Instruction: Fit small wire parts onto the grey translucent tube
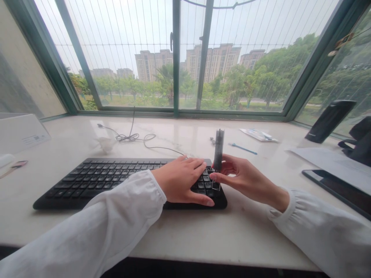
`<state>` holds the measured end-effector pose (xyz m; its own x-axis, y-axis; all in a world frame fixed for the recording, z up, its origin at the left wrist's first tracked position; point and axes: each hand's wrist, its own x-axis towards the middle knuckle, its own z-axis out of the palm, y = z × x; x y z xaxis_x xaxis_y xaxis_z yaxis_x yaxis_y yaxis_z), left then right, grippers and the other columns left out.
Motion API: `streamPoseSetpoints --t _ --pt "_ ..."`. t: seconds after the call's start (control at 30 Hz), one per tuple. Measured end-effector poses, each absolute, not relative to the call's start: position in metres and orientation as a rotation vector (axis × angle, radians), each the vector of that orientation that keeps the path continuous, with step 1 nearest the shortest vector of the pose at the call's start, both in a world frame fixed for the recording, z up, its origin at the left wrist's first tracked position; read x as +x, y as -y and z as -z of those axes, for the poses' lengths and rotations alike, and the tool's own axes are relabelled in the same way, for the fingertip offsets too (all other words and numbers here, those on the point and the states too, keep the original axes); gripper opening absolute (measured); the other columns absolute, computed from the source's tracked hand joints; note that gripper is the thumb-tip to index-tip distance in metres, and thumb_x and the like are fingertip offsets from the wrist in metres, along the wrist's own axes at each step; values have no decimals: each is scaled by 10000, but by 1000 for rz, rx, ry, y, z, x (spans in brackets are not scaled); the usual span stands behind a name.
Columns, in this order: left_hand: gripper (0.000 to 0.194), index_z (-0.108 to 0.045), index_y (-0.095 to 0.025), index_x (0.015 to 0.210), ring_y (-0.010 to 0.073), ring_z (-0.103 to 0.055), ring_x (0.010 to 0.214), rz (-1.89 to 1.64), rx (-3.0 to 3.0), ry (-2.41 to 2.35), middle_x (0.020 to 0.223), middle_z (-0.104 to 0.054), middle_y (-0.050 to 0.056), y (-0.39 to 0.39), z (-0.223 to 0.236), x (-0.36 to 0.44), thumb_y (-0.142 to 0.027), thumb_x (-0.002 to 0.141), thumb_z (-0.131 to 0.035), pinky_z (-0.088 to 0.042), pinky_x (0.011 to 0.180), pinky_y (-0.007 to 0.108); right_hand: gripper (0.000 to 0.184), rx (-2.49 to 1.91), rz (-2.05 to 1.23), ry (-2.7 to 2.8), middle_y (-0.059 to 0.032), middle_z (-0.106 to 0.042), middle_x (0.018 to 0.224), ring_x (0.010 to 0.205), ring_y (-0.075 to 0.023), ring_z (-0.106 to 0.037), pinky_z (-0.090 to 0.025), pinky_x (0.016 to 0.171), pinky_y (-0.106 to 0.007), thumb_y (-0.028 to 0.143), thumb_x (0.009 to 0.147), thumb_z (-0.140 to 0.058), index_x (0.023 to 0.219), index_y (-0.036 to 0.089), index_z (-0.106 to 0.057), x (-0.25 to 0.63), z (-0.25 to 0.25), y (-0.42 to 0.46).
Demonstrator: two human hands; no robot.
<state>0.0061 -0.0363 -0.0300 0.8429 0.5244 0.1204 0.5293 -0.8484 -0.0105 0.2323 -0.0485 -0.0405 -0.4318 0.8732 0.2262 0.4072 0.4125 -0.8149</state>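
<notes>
A black keyboard [95,175] lies on the white marble-like ledge. My left hand [182,179] rests flat across its right part, fingers stretched out and thumb spread toward the front edge. Over the number pad at the right end, my right hand [234,173] grips a keycap puller [219,150], held upright. Its dark translucent body points up, and its wire loop [216,186] reaches down to the keys. Whether the wire is hooked round a keycap I cannot tell. The keys beneath my left hand are hidden.
Behind the keyboard runs a coiled cable [127,137]. A thin blue tool [244,149] and a clear packet [258,134] lie beyond my right hand. To the right are a phone [333,189], white paper [327,164] and a black upright device [330,120]. A white box [21,131] stands left.
</notes>
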Motion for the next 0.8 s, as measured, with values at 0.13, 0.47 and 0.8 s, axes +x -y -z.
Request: streamPoseSetpoints --t 0.13,0.47,0.8 --pt "989 -369 -58 1462 324 -418 1342 154 -2972 869 1480 -429 185 36 29 6 -810 820 -374 -267 1121 408 457 -981 -1054 1987 -97 -708 1101 946 -235 -676 -554 838 -354 444 839 -683 1197 172 -603 232 42 47" --pt "973 -357 -76 1474 324 -431 1330 154 -2992 880 1464 -444 181 37 27 7 -795 821 -406 -309 1114 403 332 -836 -925 2107 -71 -690 1115 987 -230 -625 -515 849 -340 401 911 -606 1167 193 -648 229 41 49" --pt "1013 -340 -42 1479 338 -407 1354 135 -2982 896 1486 -411 208 36 29 8 -807 818 -385 -290 1127 419 351 -924 -1212 1928 -76 -657 1076 823 -156 -585 -508 702 -275 433 893 -616 1113 161 -636 227 48 38"
